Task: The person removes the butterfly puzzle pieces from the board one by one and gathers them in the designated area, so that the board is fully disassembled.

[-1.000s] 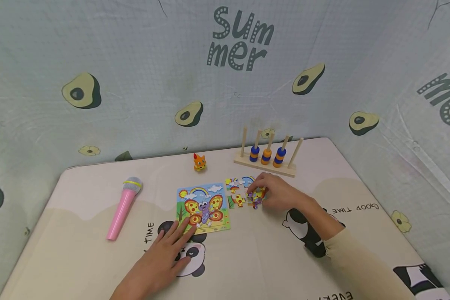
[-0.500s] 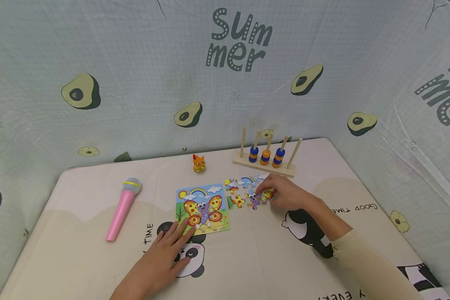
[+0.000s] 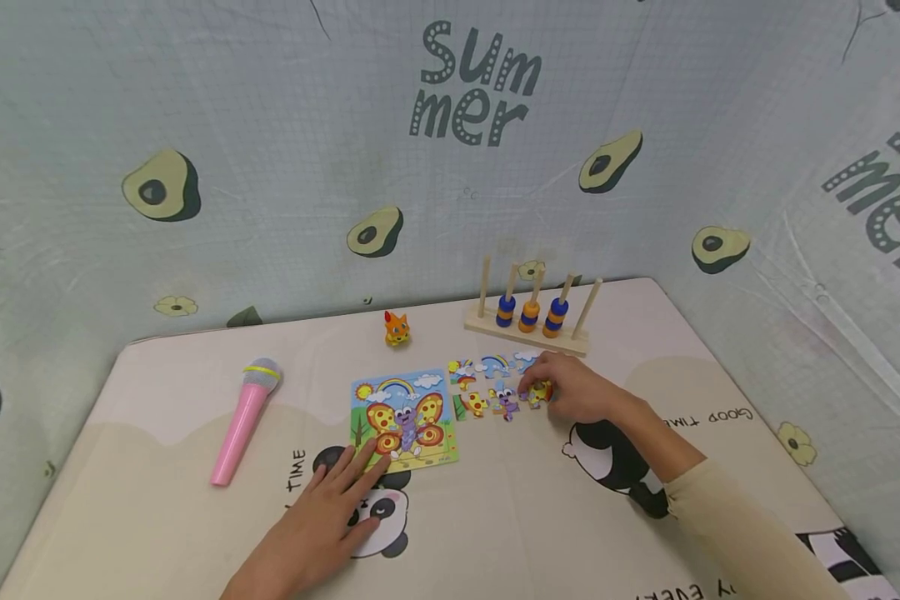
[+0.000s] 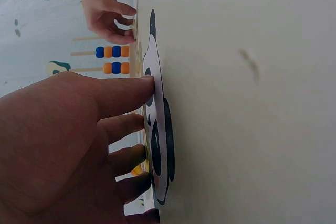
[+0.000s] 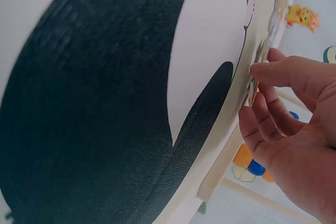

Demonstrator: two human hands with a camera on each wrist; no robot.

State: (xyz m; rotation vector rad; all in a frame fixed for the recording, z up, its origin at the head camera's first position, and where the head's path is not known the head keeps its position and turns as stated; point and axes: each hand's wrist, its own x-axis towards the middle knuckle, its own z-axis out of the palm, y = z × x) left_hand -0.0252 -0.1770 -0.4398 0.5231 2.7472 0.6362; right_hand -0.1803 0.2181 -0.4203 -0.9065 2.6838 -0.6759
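My left hand (image 3: 333, 508) lies flat on the table with fingers spread. Its fingertips rest on the lower left corner of a square butterfly picture board (image 3: 435, 454). Just right of the board, jigsaw pieces lie in two rows: a rainbow piece (image 3: 494, 365) in the upper row, and a butterfly face piece (image 3: 505, 402) and a spotted wing piece (image 3: 474, 404) in the lower. At the right end of the lower row, my right hand (image 3: 577, 387) pinches another wing piece (image 3: 537, 395) between thumb and fingers. In the right wrist view, the thumb (image 5: 273, 72) is at the piece's edge.
Behind the pieces stands a wooden peg rack (image 3: 525, 332) with blue and orange rings. A small orange toy animal (image 3: 397, 330) sits behind the board. To the left lies a pink toy microphone (image 3: 243, 425). A printed cloth wall (image 3: 292, 167) rises along the back.
My right hand has moved a little to the right with the wing piece, setting it beside the butterfly face piece, which has come into view. The left hand has stayed in place.
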